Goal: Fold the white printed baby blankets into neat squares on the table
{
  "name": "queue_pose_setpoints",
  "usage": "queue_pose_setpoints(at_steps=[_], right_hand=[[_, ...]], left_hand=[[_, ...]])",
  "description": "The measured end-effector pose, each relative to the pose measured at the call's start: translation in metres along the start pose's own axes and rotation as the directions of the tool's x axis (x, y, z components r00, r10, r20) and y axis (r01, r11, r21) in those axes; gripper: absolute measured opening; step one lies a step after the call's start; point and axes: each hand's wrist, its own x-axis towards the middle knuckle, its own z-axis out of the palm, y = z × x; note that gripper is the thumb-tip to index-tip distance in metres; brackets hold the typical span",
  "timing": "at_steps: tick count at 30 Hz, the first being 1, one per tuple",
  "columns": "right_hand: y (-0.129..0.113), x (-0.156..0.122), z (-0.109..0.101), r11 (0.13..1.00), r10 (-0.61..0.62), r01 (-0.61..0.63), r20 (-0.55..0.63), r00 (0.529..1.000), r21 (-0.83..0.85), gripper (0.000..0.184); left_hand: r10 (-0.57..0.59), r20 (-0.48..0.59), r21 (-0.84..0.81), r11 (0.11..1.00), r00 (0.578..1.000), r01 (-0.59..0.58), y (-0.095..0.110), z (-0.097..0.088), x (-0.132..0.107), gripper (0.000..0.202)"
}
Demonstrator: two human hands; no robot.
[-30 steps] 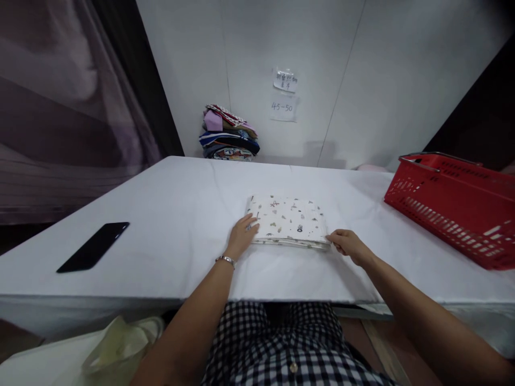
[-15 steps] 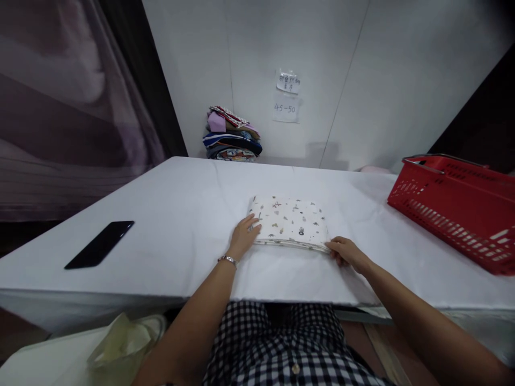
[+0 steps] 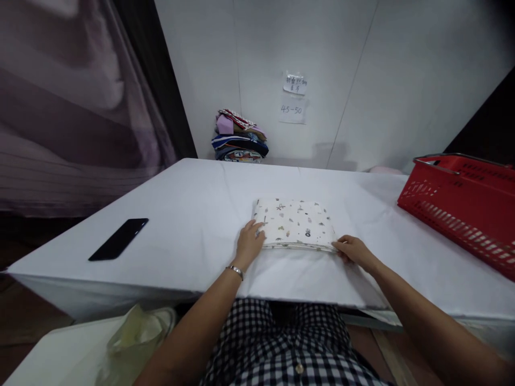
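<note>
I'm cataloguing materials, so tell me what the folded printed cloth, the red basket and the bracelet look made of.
Folded printed cloth: matte fabric, perhaps cotton, judging by its soft layered folds.
Red basket: probably moulded plastic, smooth, with slots through its walls.
Bracelet: likely metal, silvery and shiny, from its bright glints.
</note>
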Motion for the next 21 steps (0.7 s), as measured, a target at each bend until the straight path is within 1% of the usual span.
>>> queue_pose_setpoints(at_steps=[1,2,3,4,5,6,7,8,9,11,13,15,17,19,21], right_hand=[[-0.001,-0.001,-0.001,0.99,-0.07,0.058,-0.086,0.994,-0.132,0.032],[-0.002,-0.003,0.0,0.958,-0.177,0.13,-0.17,0.969,-0.256,0.035],[-0.005,-0.005,0.002,0.908,-0.31,0.215,-0.231,0.922,-0.359,0.037],[-0.008,-0.007,0.006,0.846,-0.447,0.311,-0.257,0.857,-0.433,0.038],[-0.012,-0.01,0.012,0.777,-0.568,0.411,-0.249,0.784,-0.478,0.038],[-0.017,-0.012,0.02,0.705,-0.663,0.504,-0.214,0.717,-0.499,0.039],[-0.022,-0.014,0.029,0.641,-0.728,0.579,-0.163,0.665,-0.504,0.041],[-0.027,-0.015,0.038,0.589,-0.768,0.633,-0.104,0.632,-0.502,0.043],[-0.031,-0.016,0.047,0.551,-0.787,0.669,-0.045,0.616,-0.499,0.046],[-0.035,-0.018,0.061,0.512,-0.788,0.703,0.057,0.613,-0.494,0.051],[-0.033,-0.019,0.069,0.501,-0.776,0.715,0.114,0.621,-0.488,0.053],[-0.028,-0.02,0.071,0.5,-0.774,0.721,0.126,0.621,-0.48,0.052],[-0.025,-0.021,0.068,0.508,-0.771,0.727,0.133,0.623,-0.462,0.053],[-0.029,-0.021,0.064,0.54,-0.749,0.722,0.143,0.646,-0.433,0.053],[-0.039,-0.02,0.059,0.583,-0.727,0.706,0.13,0.674,-0.401,0.054]], left_hand=[[0.0,-0.002,0.029,1.0,1.0,0.0,0.002,-0.003,-0.002,0.033],[0.01,-0.011,0.068,0.998,1.0,-0.009,0.005,-0.005,-0.004,0.033],[0.037,-0.026,0.114,0.993,0.999,-0.034,0.01,-0.008,-0.006,0.033],[0.084,-0.04,0.16,0.984,0.996,-0.077,0.015,-0.009,-0.007,0.032],[0.148,-0.044,0.197,0.971,0.988,-0.137,0.022,-0.01,-0.008,0.031],[0.221,-0.034,0.223,0.952,0.975,-0.208,0.028,-0.01,-0.009,0.03],[0.291,-0.01,0.235,0.931,0.957,-0.28,0.034,-0.009,-0.011,0.031],[0.353,0.028,0.238,0.906,0.935,-0.349,0.039,-0.007,-0.012,0.031],[0.404,0.074,0.233,0.882,0.912,-0.41,0.043,-0.004,-0.014,0.033],[0.468,0.164,0.213,0.843,0.868,-0.495,0.045,0.002,-0.017,0.037],[0.497,0.223,0.199,0.819,0.839,-0.538,0.041,0.007,-0.021,0.041],[0.505,0.24,0.204,0.809,0.829,-0.551,0.036,0.009,-0.024,0.043],[0.509,0.243,0.218,0.801,0.826,-0.558,0.032,0.009,-0.025,0.045],[0.506,0.25,0.227,0.798,0.825,-0.558,0.032,0.009,-0.026,0.045],[0.503,0.262,0.233,0.795,0.824,-0.56,0.033,0.008,-0.026,0.045]])
